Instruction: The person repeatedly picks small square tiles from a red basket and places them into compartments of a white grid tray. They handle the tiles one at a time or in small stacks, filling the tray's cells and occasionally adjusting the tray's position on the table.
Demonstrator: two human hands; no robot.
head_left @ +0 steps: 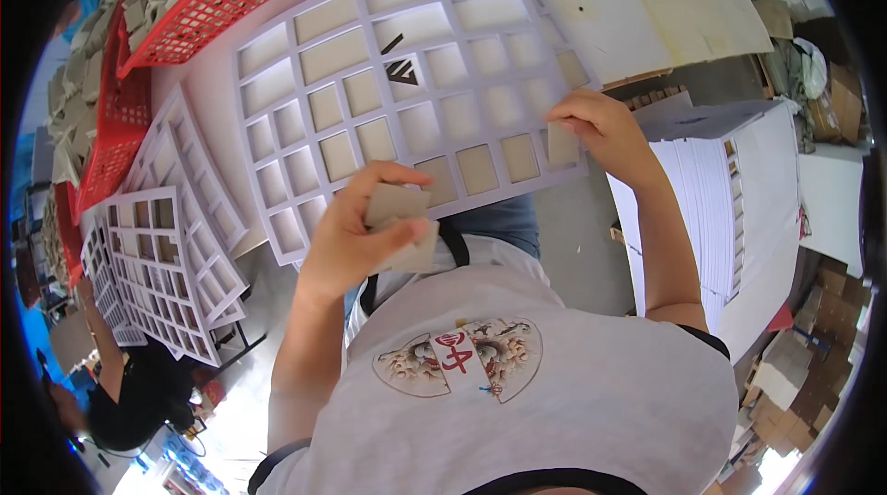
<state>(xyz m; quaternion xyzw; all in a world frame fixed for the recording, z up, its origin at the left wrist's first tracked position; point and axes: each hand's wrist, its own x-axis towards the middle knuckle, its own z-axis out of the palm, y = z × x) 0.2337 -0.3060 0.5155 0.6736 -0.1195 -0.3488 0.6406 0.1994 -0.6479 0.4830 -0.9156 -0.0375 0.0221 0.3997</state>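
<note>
A white panel (407, 27) divided into rectangular compartments lies in front of me, with a black printed mark on it. Beige flat tiles (326, 107) sit in several compartments, mainly toward the left middle and along the near row. Over the panel's near edge, my left hand (334, 235) is closed around a small stack of square beige tiles (397, 206). At the near right corner my right hand (605, 130) pinches one beige tile (561, 146) by its upper part, over a compartment. Whether that tile touches the panel bottom, I cannot tell.
Red baskets (236, 1) heaped with beige pieces stand at the far left. More white gridded panels (152, 264) lean and overlap at left, near a person in black (139, 393). A stack of white sheets (679, 218) is on my right, with cardboard boxes (799, 384) beyond.
</note>
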